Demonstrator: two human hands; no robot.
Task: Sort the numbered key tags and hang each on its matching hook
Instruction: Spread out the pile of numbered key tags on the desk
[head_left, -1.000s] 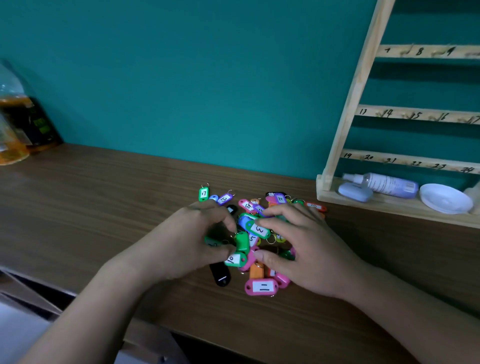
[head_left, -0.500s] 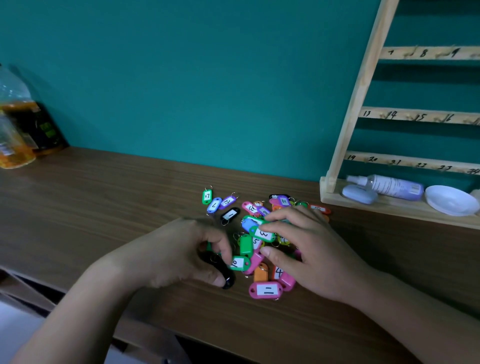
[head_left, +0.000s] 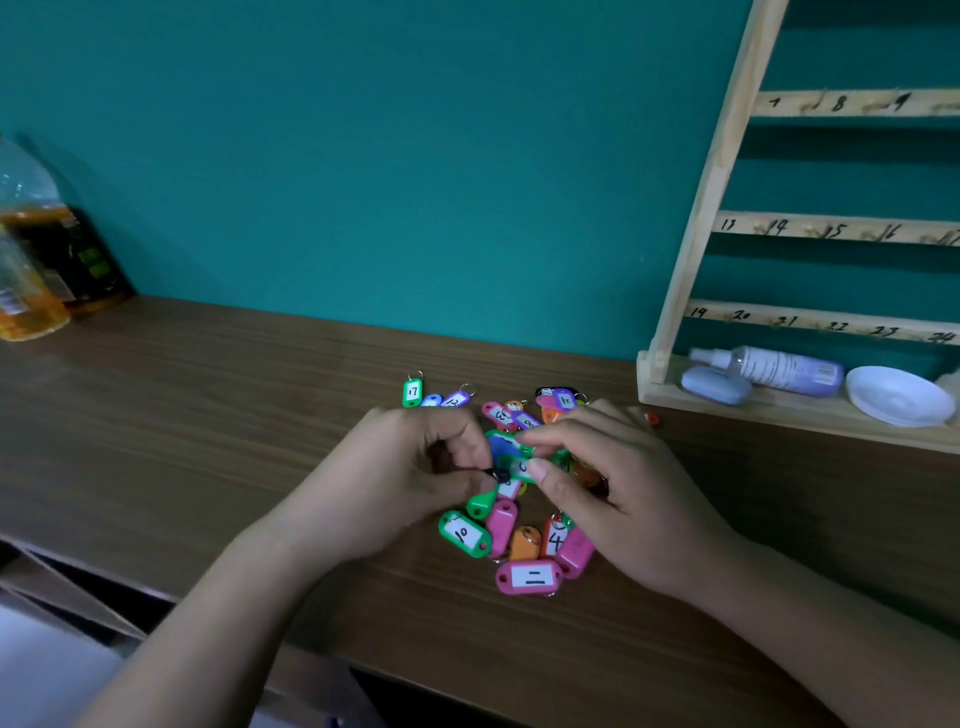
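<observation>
Left hand (head_left: 405, 483): fingers curled in, thumb and forefinger pinching the end of a black tag (head_left: 497, 474), held just above the heap.

Right hand (head_left: 623, 499): thumb and forefinger nipping a green tag (head_left: 519, 464) by its edge, other fingers fanned loosely over the heap. Its label is blurred and the number is unreadable.

The two tags meet between the hands. Judgement: their rings are snagged and the hands are teasing them apart, hence the fine fingertip grips close together.

Pile of key tags (head_left: 501, 525) lies directly beneath on the wooden table (head_left: 208, 415), overlapping. Readable: green 10 (head_left: 464, 533), pink 11 (head_left: 530, 577), orange 4 (head_left: 555, 540). Green 17 (head_left: 413, 392) sits apart at the far-left edge of the heap.

Hook rack (head_left: 727, 130) stands to the right against the teal wall, its rails numbered by hand. No tags hang on the hooks in view, so sorting has barely begun. On its base ledge: spray bottle (head_left: 779, 370) lying flat, white dish (head_left: 898, 395).

Far left: bottle of amber liquid (head_left: 26, 270).
</observation>
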